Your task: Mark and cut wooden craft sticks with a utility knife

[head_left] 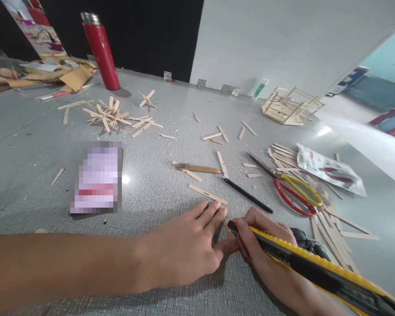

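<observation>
My right hand (pixel 266 245) is closed around a yellow and black utility knife (pixel 303 259). Its tip points left and down onto a short wooden craft stick (pixel 228 227) on the table. My left hand (pixel 191 239) holds that stick down, fingertips at its far end and thumb at its near end. Most of the stick is hidden by my fingers. Just beyond my left fingertips lies another craft stick (pixel 207 194) with a small slot in it. A black pen-like rod (pixel 246 195) and a thin craft knife with a tan handle (pixel 200 168) lie farther off.
Scissors (pixel 294 193) with red and yellow handles lie right, near loose sticks (pixel 335 237) and a white packet (pixel 331 169). A stick frame (pixel 292 107) stands back right. A red bottle (pixel 102 55) stands back left, behind a stick pile (pixel 107 114). A blurred flat object (pixel 97 177) lies left.
</observation>
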